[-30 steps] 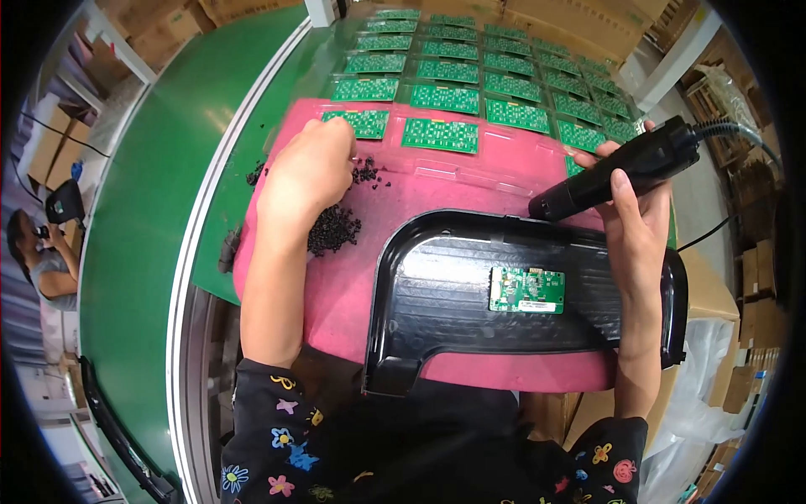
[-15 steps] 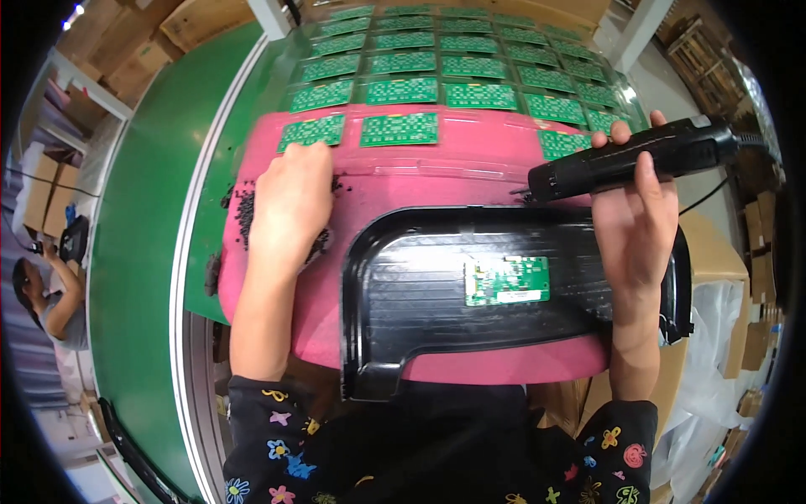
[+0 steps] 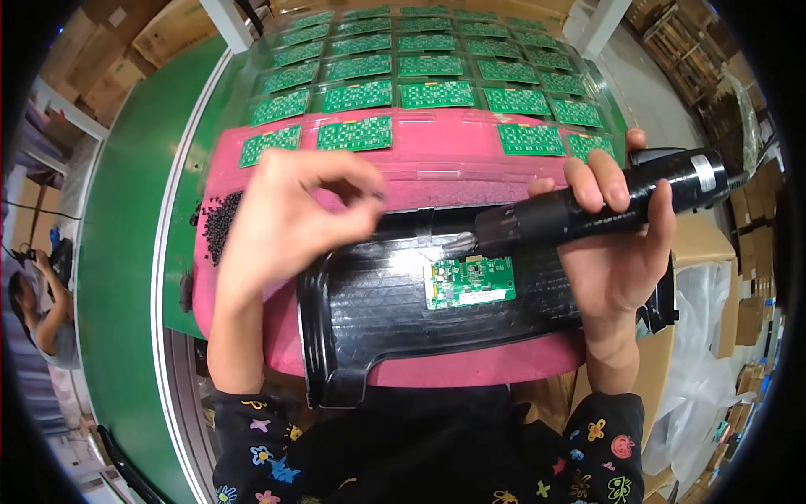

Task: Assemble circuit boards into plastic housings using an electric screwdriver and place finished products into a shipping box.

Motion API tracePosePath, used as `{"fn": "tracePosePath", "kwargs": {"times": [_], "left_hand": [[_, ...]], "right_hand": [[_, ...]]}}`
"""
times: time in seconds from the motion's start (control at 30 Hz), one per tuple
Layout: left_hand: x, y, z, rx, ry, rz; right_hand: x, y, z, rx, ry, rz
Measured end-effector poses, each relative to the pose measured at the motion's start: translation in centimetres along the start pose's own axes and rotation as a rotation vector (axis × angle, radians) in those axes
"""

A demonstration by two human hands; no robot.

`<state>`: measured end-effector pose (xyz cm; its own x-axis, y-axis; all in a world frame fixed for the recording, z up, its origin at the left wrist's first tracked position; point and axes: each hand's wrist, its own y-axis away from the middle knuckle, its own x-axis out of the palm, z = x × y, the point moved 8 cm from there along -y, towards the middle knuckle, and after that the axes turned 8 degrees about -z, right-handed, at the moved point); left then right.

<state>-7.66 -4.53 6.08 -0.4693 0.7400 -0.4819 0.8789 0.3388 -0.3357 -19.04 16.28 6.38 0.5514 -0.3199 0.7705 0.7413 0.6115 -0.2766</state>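
My right hand grips a black electric screwdriver, its bit end pointing left over a black plastic shell. Inside that shell lies a green circuit board with a white label, just below the screwdriver's nose. My left hand, somewhat blurred, hovers above the shell's upper left edge. Its thumb and forefinger are pinched around a tiny dark piece, seemingly a screw. Left of that hand, a heap of small black screws rests on a pink mat.
Clear plastic trays beyond the shell hold rows of green circuit boards. A green bench surface with a pale metal rail runs along the left. Another person works at far left. Cardboard boxes stand at right.
My left hand has lifted from the screw heap and moved right, fingers pinched. The screwdriver has come down and left, over the circuit board. The view has shifted slightly.
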Motion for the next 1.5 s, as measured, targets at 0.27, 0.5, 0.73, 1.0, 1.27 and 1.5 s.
{"fn": "tracePosePath", "kwargs": {"times": [0.27,0.5,0.73,1.0,1.27,1.5], "left_hand": [[5.1,1.8,-1.2,-0.146,0.425,0.257],[5.9,2.0,-0.8,-0.069,0.353,0.303],[6.1,2.0,-1.7,0.026,0.251,0.328],[6.1,1.9,-1.0,-0.079,0.341,0.306],[6.4,2.2,-0.8,-0.107,0.352,0.35],[7.5,2.7,-1.2,-0.068,0.352,0.477]], "right_hand": [[2.6,1.3,0.0,0.005,-0.056,0.13],[3.7,2.1,2.7,-0.158,0.035,0.206],[3.6,2.2,2.7,-0.151,0.09,0.255],[3.7,2.5,2.2,-0.202,0.055,0.251],[3.9,2.7,2.1,-0.242,0.087,0.259],[4.1,2.8,2.0,-0.185,0.14,0.336]]}}
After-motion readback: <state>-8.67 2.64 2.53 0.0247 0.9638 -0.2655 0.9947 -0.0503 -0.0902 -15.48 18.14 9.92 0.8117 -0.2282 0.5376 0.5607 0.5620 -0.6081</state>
